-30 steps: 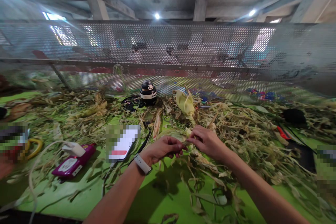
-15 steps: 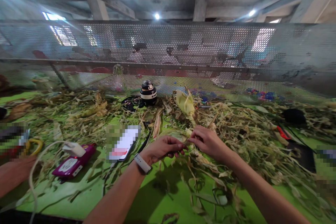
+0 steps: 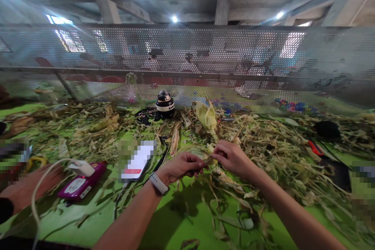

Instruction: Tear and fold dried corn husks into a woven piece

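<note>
My left hand [image 3: 187, 165], with a light watch strap [image 3: 159, 183] on its wrist, is closed in a pinch over the green table. Close to its right, my right hand [image 3: 231, 158] is also pinched. A small dried leaf strip [image 3: 208, 160] spans the gap between the fingertips, and both hands grip it. Just beyond them stands a pale yellow-green leafy piece [image 3: 206, 117], its lower end near my right fingers. Withered leaves [image 3: 234, 187] hang and lie below my right hand.
At left are a phone [image 3: 137, 160], a purple power strip [image 3: 82, 181] with a white charger [image 3: 83, 168], a cable, and another person's hand [image 3: 48, 181]. A black-and-white container [image 3: 165, 104] stands before the perforated metal screen [image 3: 187, 52]. Dried leaf heaps [image 3: 272, 144] spread at right.
The other person's hand at left has moved right, toward the purple power strip. My two hands hold almost the same place, still pinching the leaf strip.
</note>
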Motion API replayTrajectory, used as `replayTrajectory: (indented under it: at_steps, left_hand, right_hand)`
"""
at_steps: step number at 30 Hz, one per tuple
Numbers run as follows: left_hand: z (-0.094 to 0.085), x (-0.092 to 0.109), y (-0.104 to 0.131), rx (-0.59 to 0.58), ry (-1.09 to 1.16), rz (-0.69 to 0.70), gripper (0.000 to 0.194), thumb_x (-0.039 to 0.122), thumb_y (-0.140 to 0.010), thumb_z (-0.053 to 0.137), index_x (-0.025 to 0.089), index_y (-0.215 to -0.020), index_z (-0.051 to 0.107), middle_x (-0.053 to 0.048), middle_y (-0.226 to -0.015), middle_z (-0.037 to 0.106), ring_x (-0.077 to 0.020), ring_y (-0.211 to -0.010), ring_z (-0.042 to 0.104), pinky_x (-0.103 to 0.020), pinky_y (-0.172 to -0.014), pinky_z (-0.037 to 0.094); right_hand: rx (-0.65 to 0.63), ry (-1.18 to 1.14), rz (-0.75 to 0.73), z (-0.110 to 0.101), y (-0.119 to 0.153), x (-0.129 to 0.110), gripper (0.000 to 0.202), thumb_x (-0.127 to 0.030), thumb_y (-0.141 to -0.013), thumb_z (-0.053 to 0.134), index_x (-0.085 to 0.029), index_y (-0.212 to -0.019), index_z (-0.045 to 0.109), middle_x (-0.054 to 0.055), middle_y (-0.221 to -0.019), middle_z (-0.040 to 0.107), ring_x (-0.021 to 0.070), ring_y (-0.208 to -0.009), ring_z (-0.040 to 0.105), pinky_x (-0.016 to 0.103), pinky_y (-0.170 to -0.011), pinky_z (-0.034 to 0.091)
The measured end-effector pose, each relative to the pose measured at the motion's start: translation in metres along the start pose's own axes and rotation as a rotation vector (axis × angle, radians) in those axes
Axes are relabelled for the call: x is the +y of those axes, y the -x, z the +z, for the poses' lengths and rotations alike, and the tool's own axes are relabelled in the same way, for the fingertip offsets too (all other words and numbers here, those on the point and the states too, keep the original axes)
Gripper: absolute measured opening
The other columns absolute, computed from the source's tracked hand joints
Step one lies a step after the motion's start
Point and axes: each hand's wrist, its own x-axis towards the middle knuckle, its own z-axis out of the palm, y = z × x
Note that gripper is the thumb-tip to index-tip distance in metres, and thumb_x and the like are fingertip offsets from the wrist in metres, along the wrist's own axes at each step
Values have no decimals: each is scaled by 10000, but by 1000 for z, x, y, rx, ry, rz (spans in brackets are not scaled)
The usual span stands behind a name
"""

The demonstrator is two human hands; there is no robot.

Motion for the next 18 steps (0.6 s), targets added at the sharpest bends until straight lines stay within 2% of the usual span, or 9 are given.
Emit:
replayTrajectory:
  at_steps: [5, 10, 14, 16, 18]
  left_hand:
    - [2, 0, 1, 19, -56, 21, 338, 439, -636, 749, 132, -775, 733, -8, -598, 600, -64, -501, 441, -192, -460, 265]
    - [7, 4, 4, -40, -169, 30, 364, 486, -633, 728, 135, -730, 717, 20, -548, 560, -65, -481, 394, -208, -470, 277]
    - [20, 19, 18, -150, -237, 58, 306, 441, -694, 695, 141, -751, 719, 26, -554, 560, -56, -470, 388, -202, -464, 277]
    - [31, 27, 27, -199, -178, 28, 273, 404, -700, 701, 136, -751, 718, 19, -563, 573, -47, -458, 391, -195, -456, 273]
    - [42, 36, 33, -255, -58, 21, 244, 369, -703, 711, 129, -747, 713, 12, -560, 574, -39, -447, 389, -185, -442, 260]
  right_hand:
    - [-55, 1, 10, -7, 0, 1, 155, -246, -837, 600, -164, -706, 590, 8, -690, 548, 125, -631, 509, 221, -576, 355]
    - [-155, -74, -45, -27, 0, 7, 163, -279, -820, 630, -166, -703, 642, 7, -673, 569, 126, -646, 523, 232, -615, 373]
    - [-112, -284, -32, -38, -1, 6, 192, -339, -809, 642, -169, -721, 659, 9, -698, 581, 130, -692, 528, 245, -665, 394]
    - [-112, -445, 6, -35, -1, 4, 197, -346, -777, 675, -165, -700, 660, 1, -691, 576, 127, -700, 521, 247, -681, 392]
    - [-180, -716, 92, -24, -1, 2, 213, -354, -736, 710, -155, -687, 650, -5, -683, 575, 119, -676, 519, 241, -657, 392]
